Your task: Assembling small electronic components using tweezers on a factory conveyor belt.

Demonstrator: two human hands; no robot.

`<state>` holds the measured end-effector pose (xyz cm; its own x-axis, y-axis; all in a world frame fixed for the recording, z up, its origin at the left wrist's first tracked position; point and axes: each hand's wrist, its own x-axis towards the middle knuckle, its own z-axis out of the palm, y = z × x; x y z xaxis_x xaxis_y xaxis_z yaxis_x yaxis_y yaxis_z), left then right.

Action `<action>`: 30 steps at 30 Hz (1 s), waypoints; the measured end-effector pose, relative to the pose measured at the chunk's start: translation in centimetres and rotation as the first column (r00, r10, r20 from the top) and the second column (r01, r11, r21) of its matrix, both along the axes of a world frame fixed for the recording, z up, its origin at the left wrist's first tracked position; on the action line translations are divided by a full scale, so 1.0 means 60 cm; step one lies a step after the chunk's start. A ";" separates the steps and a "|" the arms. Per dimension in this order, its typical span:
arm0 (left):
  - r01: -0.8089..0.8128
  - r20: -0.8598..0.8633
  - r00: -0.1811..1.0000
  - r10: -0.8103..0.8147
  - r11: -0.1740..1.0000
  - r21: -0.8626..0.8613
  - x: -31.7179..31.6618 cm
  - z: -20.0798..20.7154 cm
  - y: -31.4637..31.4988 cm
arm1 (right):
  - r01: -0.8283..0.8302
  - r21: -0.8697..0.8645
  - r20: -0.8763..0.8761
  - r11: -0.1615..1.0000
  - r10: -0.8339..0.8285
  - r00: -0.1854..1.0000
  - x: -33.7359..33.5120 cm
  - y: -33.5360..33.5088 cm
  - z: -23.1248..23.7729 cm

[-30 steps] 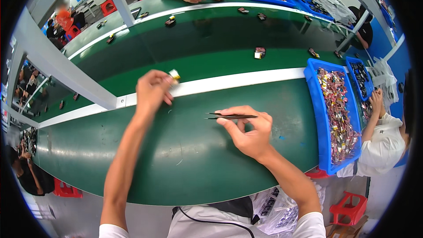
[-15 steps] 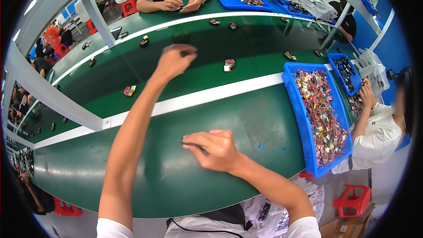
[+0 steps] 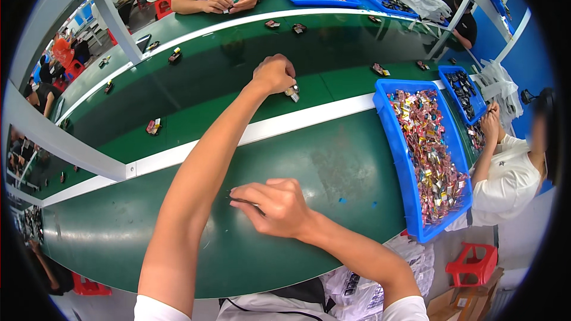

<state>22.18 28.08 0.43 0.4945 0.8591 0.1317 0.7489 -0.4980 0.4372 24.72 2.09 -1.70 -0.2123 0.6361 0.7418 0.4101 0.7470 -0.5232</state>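
My left hand (image 3: 273,75) reaches over the green belt, its fingers curled down onto a small electronic assembly (image 3: 293,93) with a silvery-white part. The fingertips are partly hidden behind the hand; they seem to pinch the piece, which is still at belt level. Above the near green worktop, my right hand (image 3: 276,207) is closed around dark, thin tweezers (image 3: 248,203), whose tips point left. Nothing shows between those tips.
A blue bin (image 3: 421,232) heaped with small red and yellow parts stands at the right. Beyond it is a blue tray (image 3: 458,83) of black pieces. More assemblies (image 3: 153,126) lie along the belt. A white rail (image 3: 321,113) divides belt from worktop. Co-workers sit opposite and at the right.
My left hand has moved right and come down onto the assembly on the belt. My right hand keeps holding the tweezers over the worktop. The whole view has shifted slightly.
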 end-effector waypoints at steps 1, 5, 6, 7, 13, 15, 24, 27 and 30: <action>0.049 0.080 0.996 -0.041 0.994 -0.099 -0.011 0.001 0.000 | -0.006 0.003 -0.003 1.000 0.006 1.000 -0.001 0.001 -0.001; 0.113 0.352 0.934 0.061 0.885 -0.452 -0.065 0.025 -0.039 | -0.001 -0.005 0.019 1.000 0.001 1.000 0.004 0.002 -0.006; 0.100 0.345 0.936 0.069 0.888 -0.449 -0.088 0.032 -0.058 | -0.006 -0.002 0.008 1.000 0.006 1.000 0.001 0.002 -0.003; 0.074 0.412 0.902 0.132 0.891 -0.448 -0.104 0.032 -0.077 | -0.006 -0.001 0.003 1.000 0.006 1.000 0.001 0.003 -0.002; -0.014 0.555 0.780 0.288 0.896 -0.445 -0.226 0.034 -0.229 | -0.021 -0.255 -0.167 0.967 -0.022 0.986 -0.001 -0.009 0.021; -0.070 0.569 0.736 0.367 0.877 -0.475 -0.258 0.032 -0.283 | -0.063 -0.264 -0.247 0.963 -0.004 0.969 0.000 -0.004 0.004; -0.127 0.637 0.548 0.542 0.806 -0.577 -0.307 0.001 -0.432 | -0.225 -0.504 -0.539 0.834 -0.100 0.837 -0.004 -0.009 0.013; -0.099 0.664 0.519 0.539 0.809 -0.579 -0.302 0.003 -0.434 | -0.232 -0.542 -0.485 0.808 -0.076 0.871 -0.007 -0.011 0.008; -0.090 0.678 0.504 0.535 0.813 -0.575 -0.304 -0.001 -0.435 | -0.247 -0.510 -0.481 0.824 -0.035 0.876 -0.008 -0.012 0.005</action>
<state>3.93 2.00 0.34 0.0589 0.9933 -0.0989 0.0469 0.0963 0.9943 24.22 1.39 -1.42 -0.0362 0.9511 0.3068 -0.0420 0.3053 -0.9513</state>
